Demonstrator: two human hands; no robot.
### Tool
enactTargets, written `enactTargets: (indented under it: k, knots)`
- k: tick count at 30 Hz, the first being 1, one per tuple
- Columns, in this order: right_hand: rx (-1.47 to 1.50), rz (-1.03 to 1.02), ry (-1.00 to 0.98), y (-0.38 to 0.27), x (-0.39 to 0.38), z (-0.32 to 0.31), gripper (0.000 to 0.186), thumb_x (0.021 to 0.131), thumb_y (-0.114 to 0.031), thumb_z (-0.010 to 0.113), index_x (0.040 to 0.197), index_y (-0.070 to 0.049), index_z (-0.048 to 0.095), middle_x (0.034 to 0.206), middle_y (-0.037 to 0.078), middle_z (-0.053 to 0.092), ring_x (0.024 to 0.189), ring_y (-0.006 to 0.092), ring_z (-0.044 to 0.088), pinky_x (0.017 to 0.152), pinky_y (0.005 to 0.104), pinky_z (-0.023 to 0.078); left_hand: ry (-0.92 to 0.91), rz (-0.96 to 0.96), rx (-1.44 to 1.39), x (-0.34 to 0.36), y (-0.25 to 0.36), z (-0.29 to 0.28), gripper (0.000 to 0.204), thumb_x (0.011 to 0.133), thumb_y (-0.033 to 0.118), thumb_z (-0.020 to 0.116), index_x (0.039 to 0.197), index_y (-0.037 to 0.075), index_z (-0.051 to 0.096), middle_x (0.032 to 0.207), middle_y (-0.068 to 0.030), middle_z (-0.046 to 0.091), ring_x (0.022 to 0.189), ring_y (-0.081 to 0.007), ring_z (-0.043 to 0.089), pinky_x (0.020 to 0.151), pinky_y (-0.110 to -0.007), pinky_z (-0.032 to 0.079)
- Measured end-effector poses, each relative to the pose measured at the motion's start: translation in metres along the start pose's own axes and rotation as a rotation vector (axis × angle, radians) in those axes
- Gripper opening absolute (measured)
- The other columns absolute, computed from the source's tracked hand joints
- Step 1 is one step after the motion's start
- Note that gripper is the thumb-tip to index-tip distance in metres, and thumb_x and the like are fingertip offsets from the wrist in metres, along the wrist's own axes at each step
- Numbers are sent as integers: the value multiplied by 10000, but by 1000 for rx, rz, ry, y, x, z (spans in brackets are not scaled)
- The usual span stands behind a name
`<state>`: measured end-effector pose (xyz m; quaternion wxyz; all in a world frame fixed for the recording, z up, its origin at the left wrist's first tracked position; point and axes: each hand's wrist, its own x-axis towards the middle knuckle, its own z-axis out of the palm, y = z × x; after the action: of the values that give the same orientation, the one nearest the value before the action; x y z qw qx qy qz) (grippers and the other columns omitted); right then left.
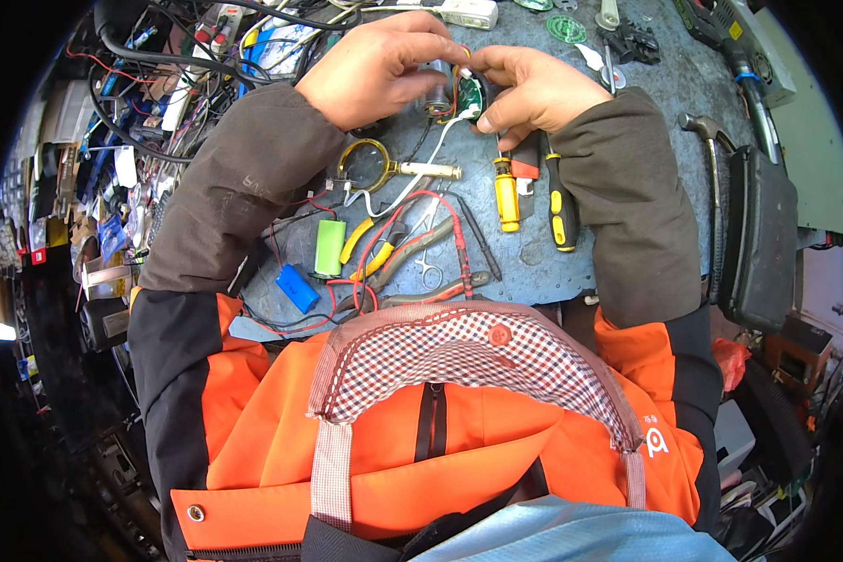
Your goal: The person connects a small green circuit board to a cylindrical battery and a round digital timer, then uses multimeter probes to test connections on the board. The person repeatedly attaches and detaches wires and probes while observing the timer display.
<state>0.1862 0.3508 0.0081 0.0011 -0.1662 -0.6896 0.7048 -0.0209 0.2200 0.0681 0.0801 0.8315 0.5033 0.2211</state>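
Observation:
At the far middle of the bench my two hands meet over a small green circuit board [471,95] joined to a silver cylindrical part [437,91] by thin wires. My left hand [381,68] curls its thumb and fingers round the silver part's side; its fingertips partly hide it. On the board's right edge, my right hand [540,87] closes thumb and fingers. A white cable [433,155] runs from the board down toward the left. Below the hands lie a magnifying glass [425,170], a yellow screwdriver [506,197] and a black-and-yellow screwdriver [561,206].
Nearer me are a green battery pack [330,247], a blue battery pack [296,288], pliers [412,251], scissor-like forceps [430,253] and red test leads [460,245]. Cluttered cables and parts fill the left. On the right stand a hammer [707,131] and a black case [761,239].

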Motion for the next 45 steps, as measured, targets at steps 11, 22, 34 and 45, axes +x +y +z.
enactTargets:
  k: [11,22,34,45]
  knots:
    - [31,-25,-8,-5,-5,-7,764,796,-58,792,1470,46,449,1304,175,618,979,217,697,747,318,609,63,36,-9,0,-3,8,160,910,-30,716,1055,21,671,1093,-109,676,990,-259,692,813,-344,560]
    - [74,-65,10,-7,-12,-27,723,797,-82,813,1428,26,476,1222,141,646,1035,208,679,792,333,591,63,91,-111,8,3,16,139,897,64,757,1016,36,691,924,-97,642,857,-282,672,743,-367,553]
    - [60,-123,47,-11,-16,-21,581,816,-85,800,1337,-53,544,1081,37,699,934,115,699,702,247,569,82,76,-54,9,10,16,113,901,51,731,1003,31,688,918,-105,639,859,-307,669,744,-380,548]
    - [260,-101,116,-27,-23,-13,567,802,36,805,1292,-4,521,1017,111,676,745,178,694,641,296,563,40,-251,-464,-1,1,25,111,1025,103,660,1081,7,662,992,2,608,905,-74,576,796,-262,487]
